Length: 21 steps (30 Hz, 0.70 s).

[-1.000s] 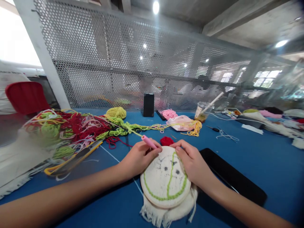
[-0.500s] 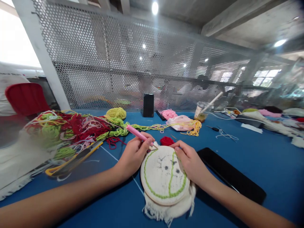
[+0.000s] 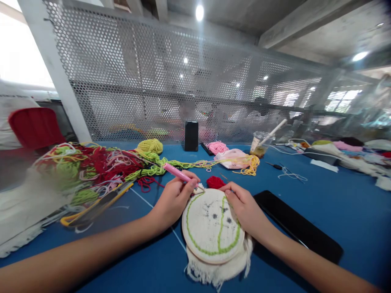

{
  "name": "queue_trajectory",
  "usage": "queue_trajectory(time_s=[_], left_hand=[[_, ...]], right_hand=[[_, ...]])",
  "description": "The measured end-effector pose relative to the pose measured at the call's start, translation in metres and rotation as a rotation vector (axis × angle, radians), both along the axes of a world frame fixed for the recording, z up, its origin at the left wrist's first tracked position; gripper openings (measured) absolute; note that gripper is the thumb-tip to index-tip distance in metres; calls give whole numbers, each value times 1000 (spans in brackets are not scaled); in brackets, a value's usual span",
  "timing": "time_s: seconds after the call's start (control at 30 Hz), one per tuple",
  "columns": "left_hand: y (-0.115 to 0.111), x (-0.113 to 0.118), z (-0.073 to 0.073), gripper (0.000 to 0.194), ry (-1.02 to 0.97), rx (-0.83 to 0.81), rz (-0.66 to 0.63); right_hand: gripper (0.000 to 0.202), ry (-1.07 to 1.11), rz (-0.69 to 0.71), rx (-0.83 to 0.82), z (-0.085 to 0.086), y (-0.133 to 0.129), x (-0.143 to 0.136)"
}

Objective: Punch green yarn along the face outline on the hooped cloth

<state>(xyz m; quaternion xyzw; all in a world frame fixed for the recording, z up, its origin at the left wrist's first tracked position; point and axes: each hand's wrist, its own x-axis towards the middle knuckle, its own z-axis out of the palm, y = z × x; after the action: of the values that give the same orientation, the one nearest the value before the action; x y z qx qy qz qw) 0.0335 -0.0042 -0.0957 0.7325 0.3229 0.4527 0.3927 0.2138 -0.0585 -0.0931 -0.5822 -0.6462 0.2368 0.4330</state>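
My left hand [image 3: 179, 195] is closed around a pink punch needle [image 3: 177, 173], its metal tip close to the upper left rim of a round embroidery hoop [image 3: 207, 261]. Stretched in the hoop is white cloth [image 3: 203, 228] with a green yarn outline and dark drawn marks; its frayed edge hangs out below. At the hoop's upper right, my right hand [image 3: 242, 203] grips the rim, fingers behind it and thumb in front. A small red yarn ball [image 3: 215, 182] lies just beyond the hoop, between my hands.
A tangled yarn heap [image 3: 100, 162] and a yellow-handled tool [image 3: 91, 207] lie left. A black phone [image 3: 299, 224] lies right of my right forearm. Behind are an upright phone [image 3: 191, 136], a pink yarn ball [image 3: 216, 147], a drink cup [image 3: 259, 144] and a perforated metal screen [image 3: 171, 81].
The punch needle's tip has shifted slightly at the upper left edge of the hoop. My right hand keeps its hold on the rim.
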Motion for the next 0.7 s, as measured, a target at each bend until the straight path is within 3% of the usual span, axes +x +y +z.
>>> queue_trajectory(time_s=[0.27,0.7], left_hand=[[-1,1,4,19,141,178,-22],[3,4,3,22,224,161,-128]], right_hand=[[23,8,0,-14,8,-6,-2],[23,34,17,-19,9,-7,-4]])
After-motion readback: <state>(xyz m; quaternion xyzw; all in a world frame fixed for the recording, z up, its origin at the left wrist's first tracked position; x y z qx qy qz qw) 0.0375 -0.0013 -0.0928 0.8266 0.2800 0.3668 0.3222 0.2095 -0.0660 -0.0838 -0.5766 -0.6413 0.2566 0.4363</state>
